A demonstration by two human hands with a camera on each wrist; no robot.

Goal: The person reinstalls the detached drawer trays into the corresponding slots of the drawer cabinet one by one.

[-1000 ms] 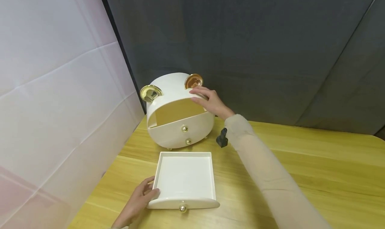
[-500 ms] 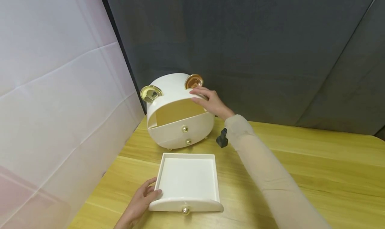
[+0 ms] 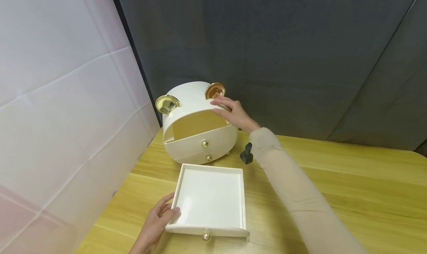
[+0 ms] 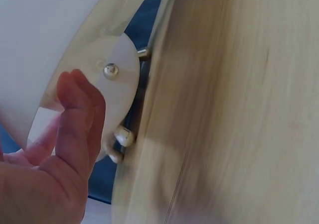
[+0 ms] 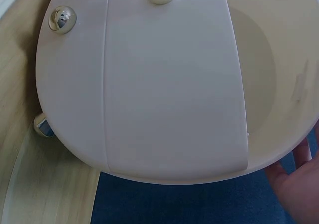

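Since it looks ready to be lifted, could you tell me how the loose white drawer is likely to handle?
The white drawer looks like rigid moulded plastic, so it should stay stiff. It is shallow and holds nothing, so probably light. The left hand holds one front corner only, so the glossy drawer may tilt or slip.

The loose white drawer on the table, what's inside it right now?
Nothing shows inside the drawer: its white floor is bare. The left hand grips its near left corner. What lies beneath it on the table is covered.
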